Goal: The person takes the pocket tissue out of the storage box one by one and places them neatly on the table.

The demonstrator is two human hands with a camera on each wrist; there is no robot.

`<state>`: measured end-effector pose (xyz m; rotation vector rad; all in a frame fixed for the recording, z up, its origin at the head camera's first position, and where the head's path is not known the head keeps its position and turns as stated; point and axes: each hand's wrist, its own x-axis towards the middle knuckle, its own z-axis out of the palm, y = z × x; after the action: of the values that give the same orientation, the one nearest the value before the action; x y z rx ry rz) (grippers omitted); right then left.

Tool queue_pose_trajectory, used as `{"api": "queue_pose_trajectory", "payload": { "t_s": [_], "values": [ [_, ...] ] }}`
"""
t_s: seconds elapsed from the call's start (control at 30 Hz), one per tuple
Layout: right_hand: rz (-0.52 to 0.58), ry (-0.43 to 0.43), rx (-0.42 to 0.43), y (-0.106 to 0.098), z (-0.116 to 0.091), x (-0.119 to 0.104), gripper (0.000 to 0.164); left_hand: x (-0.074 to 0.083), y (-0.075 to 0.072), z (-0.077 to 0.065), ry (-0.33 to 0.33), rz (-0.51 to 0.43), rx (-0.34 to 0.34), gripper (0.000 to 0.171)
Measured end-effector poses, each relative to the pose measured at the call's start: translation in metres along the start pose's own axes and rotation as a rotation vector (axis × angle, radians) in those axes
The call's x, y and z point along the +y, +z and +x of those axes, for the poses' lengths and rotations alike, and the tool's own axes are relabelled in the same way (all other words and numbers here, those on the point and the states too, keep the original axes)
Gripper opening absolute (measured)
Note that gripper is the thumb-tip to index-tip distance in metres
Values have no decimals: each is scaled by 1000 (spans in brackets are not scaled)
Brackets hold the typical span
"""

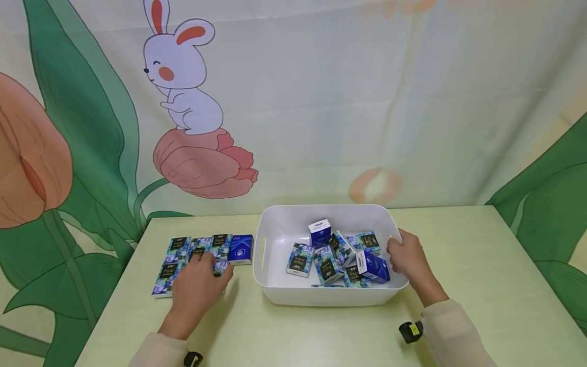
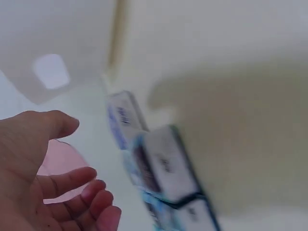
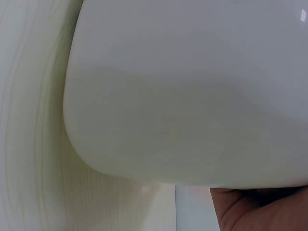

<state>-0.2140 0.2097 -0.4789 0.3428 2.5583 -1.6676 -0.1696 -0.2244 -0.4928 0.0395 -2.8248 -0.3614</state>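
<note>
My left hand (image 1: pixel 198 285) is over a block of floral pocket tissue packs (image 1: pixel 165 278) laid in rows on the table, hiding part of it. In the left wrist view, the left hand (image 2: pixel 53 173) has loosely bent fingers with nothing between them, beside the row of packs (image 2: pixel 171 163). A dark blue tissue pack (image 1: pixel 241 250) lies at the block's right end. My right hand (image 1: pixel 407 257) grips the right end of a white plastic bin (image 1: pixel 330 296) at its rim. Inside the bin lie several loose floral packs (image 1: pixel 300 259) and two dark blue packs (image 1: pixel 319 233).
The bin stands on a pale wood-look table (image 1: pixel 321 336), just right of the laid-out packs. Behind the table hangs a cloth backdrop (image 1: pixel 302 112) printed with a rabbit and tulips. A black wrist device (image 1: pixel 410 331) sits by the right sleeve.
</note>
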Motion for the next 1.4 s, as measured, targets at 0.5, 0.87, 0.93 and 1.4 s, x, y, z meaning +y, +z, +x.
{"api": "queue_pose_trajectory", "payload": {
  "t_s": [0.5, 0.87, 0.93, 1.4],
  "values": [
    [-8, 13, 6, -1, 1, 0, 38, 79, -34, 32, 211, -119, 91, 37],
    [-5, 12, 7, 0, 0, 0, 39, 120, -29, 45, 283, -71, -34, 47],
    [-2, 12, 5, -1, 0, 0, 39, 125, -27, 45, 296, -41, -43, 50],
    [6, 7, 1, -1, -1, 0, 38, 156, 0, 47, 176, 10, -504, 47]
  ]
}}
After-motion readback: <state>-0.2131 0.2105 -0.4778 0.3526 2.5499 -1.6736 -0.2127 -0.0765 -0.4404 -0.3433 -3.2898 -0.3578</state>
